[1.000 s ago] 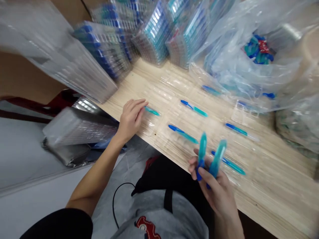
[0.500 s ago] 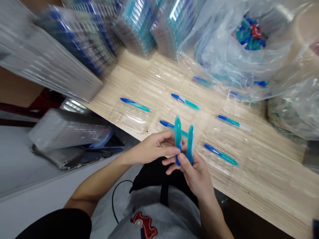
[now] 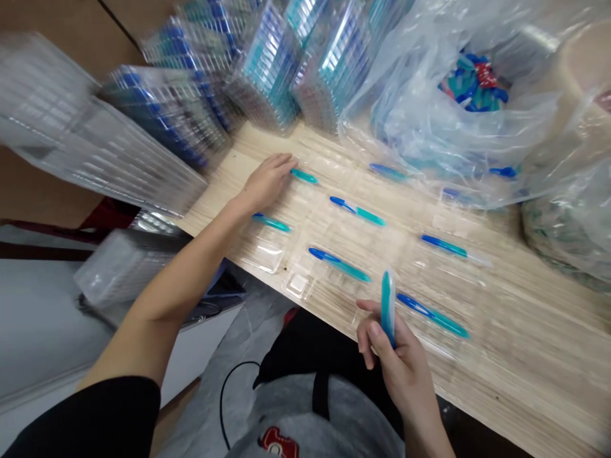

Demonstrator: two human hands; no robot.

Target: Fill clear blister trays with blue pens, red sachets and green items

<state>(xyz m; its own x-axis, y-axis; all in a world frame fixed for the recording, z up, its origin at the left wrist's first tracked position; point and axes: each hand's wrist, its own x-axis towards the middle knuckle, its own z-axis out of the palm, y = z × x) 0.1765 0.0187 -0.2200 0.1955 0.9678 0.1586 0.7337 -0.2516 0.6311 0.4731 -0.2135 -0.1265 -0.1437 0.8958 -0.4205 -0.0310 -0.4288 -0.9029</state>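
Note:
Stretched out to the back left of the table, my left hand (image 3: pixel 270 181) has its fingers on the blue end of a teal item (image 3: pixel 304 176) lying in a clear tray. My right hand (image 3: pixel 394 356), near the front edge, holds a teal piece (image 3: pixel 387 308) upright between thumb and fingers. Several blue-and-teal items lie in clear plastic trays, among them one at the centre (image 3: pixel 358 211), one nearer the front (image 3: pixel 340 264) and one beside my right hand (image 3: pixel 433 315). My left forearm partly covers another item (image 3: pixel 272 222).
Stacks of filled clear trays (image 3: pixel 267 76) stand at the back. An empty tray stack (image 3: pixel 143 165) leans at the left. A large plastic bag (image 3: pixel 410 108) with blue and teal pieces sits at the back right. The wooden table's (image 3: pixel 525 369) front edge runs diagonally.
My left hand has moved away from my right hand to the back left, taking one teal item to a tray. My right hand has shifted slightly right and down, still holding its piece.

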